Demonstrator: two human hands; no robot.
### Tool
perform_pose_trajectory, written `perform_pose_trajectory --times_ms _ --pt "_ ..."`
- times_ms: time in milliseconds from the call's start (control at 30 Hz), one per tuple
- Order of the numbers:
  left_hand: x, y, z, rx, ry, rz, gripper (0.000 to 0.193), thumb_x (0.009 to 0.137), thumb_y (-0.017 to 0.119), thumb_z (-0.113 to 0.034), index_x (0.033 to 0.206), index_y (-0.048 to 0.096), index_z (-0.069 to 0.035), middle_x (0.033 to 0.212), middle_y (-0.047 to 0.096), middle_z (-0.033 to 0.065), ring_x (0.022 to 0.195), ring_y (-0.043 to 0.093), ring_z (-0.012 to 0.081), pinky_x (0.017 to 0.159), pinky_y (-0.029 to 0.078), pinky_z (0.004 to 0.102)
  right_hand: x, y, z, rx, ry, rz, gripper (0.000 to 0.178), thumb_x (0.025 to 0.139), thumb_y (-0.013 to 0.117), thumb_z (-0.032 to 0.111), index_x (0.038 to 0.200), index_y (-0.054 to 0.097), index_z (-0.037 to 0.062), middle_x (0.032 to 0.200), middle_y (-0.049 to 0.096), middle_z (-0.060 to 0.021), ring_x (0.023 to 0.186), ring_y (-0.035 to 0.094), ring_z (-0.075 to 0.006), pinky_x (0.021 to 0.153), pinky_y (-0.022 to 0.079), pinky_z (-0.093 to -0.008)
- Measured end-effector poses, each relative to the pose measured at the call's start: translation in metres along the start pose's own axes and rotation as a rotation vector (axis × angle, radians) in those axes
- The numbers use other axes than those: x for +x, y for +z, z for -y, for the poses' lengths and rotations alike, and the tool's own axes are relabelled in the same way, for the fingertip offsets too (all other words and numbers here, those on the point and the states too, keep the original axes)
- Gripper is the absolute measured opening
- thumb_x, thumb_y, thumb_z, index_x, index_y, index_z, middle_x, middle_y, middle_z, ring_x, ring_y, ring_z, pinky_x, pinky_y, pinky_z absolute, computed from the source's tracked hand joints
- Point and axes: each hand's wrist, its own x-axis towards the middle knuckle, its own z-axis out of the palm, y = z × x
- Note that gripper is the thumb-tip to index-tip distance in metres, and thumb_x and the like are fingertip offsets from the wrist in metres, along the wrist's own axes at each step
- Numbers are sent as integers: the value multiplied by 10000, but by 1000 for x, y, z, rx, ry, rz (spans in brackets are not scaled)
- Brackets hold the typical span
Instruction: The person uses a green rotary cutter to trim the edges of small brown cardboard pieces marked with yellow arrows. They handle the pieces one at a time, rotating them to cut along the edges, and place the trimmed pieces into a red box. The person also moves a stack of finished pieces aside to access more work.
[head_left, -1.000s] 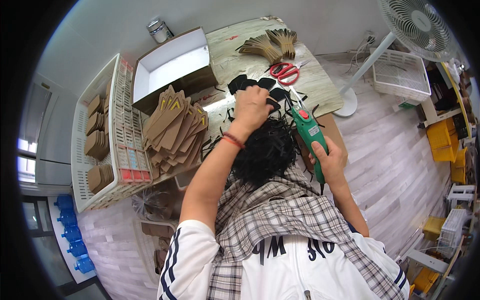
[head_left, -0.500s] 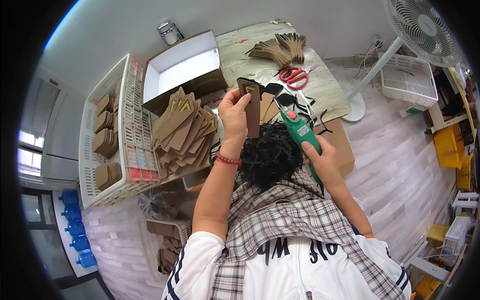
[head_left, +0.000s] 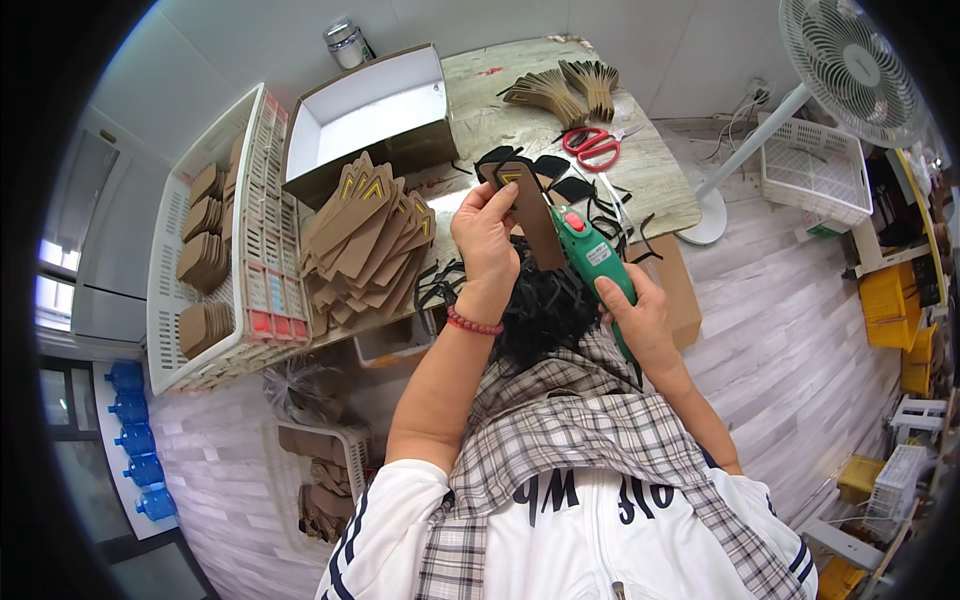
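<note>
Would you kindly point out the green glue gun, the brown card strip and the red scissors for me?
green glue gun [head_left: 592, 252], head view, on its green body.
brown card strip [head_left: 537, 222], head view, on the strip's middle.
red scissors [head_left: 590, 146], head view, on the red handles.

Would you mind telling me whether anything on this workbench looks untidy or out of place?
Loose black strips lie scattered around the red scissors and hang over the table's near edge. The brown card pieces sit in a slumped, fanned heap, not a square stack.

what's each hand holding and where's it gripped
The left hand pinches a brown card strip along its left edge near the top. The right hand grips a green glue gun by its handle.
</note>
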Motion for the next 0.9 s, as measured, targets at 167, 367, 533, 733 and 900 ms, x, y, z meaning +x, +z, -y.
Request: perform_pose_trajectory --times_ms 167,367,533,733,900 --pt "-5 6 5 5 19 -23 109 831 649 1 938 633 -8 843 683 54 631 612 83 517 455 195 1 -1 -5 6 -12 1 316 867 672 291 958 615 -6 642 576 -20 534 519 -74 490 421 -236" --pt "-7 2 10 21 -44 -20 101 840 645 5 936 625 -18 862 675 51 705 611 106 639 478 231 2 -3 -9 36 4 -3 324 865 674 303 965 621 -1 652 586 -20 537 525 -68 496 430 -225" --pt "-8 2 12 55 -49 -4 85 839 645 7 920 632 -18 849 678 51 699 611 106 629 479 237 1 -4 -7 45 -7 -2 340 868 670 314 980 616 -3 654 585 -21 537 525 -68 497 431 -226" --pt "-16 3 12 127 -55 20 89 829 651 11 914 640 -14 843 675 51 705 612 107 629 480 238 3 -5 -5 53 -18 -7 340 876 659 313 983 612 -7 654 582 -24 541 527 -73 507 433 -230" --pt "-21 -1 11 153 -59 79 107 823 663 -1 930 655 6 850 678 36 700 602 81 627 468 209 4 -7 -2 64 -22 -2 343 876 658 312 986 612 -10 663 588 -32 545 532 -76 514 436 -231"
